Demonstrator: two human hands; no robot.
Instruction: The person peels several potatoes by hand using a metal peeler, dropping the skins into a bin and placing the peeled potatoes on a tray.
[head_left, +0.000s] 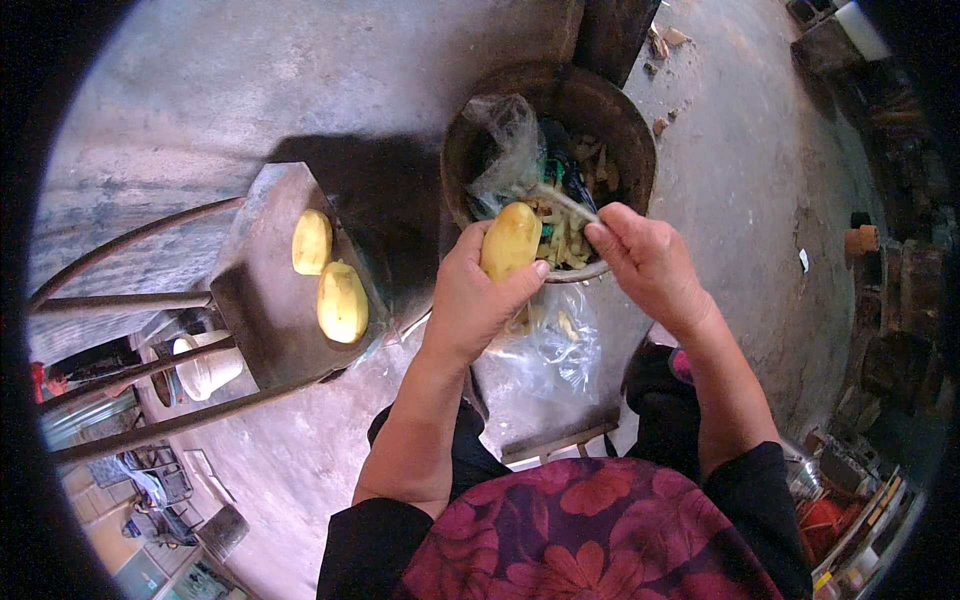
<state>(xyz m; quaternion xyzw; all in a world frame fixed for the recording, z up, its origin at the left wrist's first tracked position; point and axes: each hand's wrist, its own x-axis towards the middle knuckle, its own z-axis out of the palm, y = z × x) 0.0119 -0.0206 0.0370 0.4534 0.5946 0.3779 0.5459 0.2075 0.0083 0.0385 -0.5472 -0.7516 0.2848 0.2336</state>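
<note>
My left hand (480, 300) is wrapped around a peeled potato (513, 241), its pale yellow end pointing away from me. In my right hand (649, 259) is a thin peeling tool (566, 202), pinched at one end, with its far end close to the potato's tip. Whether it is a knife or a peeler I cannot tell. Both hands are over the near rim of a round waste bin (645, 161). Inside it lie peelings (562, 244), dark and green scraps, and a clear plastic bag (506, 142).
Two peeled potatoes, one farther (311, 241) and one nearer (343, 304), rest on a wooden chair seat (289, 337) at left. A clear plastic bag (570, 352) lies on the floor between my legs. Behind the chair's curved bars stands a white bucket (206, 367). Rubble (660, 45) lies beyond the bin.
</note>
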